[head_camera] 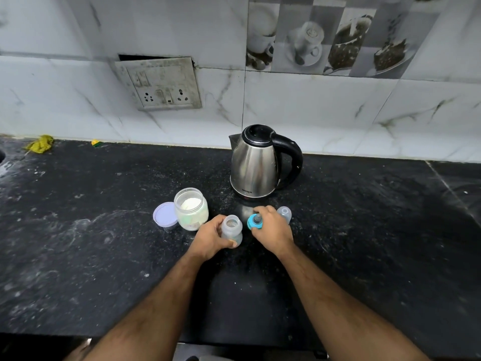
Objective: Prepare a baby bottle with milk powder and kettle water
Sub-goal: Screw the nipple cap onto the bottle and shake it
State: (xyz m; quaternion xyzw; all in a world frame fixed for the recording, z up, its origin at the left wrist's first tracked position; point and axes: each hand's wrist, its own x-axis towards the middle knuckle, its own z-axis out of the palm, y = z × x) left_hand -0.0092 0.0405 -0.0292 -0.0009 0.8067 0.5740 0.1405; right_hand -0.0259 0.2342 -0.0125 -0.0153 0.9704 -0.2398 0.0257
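Bottle (231, 229) (open) in left hand (209, 237)

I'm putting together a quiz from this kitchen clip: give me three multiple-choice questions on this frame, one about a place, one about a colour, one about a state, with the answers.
1. Where does the lilac lid lie?
A. left of the powder jar
B. on the kettle
C. on the bottle

2. What colour is the teat ring in the right hand?
A. red
B. blue
C. black

3. How is the baby bottle?
A. capped
B. lying on its side
C. open at the top, upright

Answers:
1 A: the lilac lid rests on the counter against the left side of the powder jar.
2 B: the right hand holds the teat ring, which is blue.
3 C: the left hand grips the baby bottle, whose mouth is uncovered.
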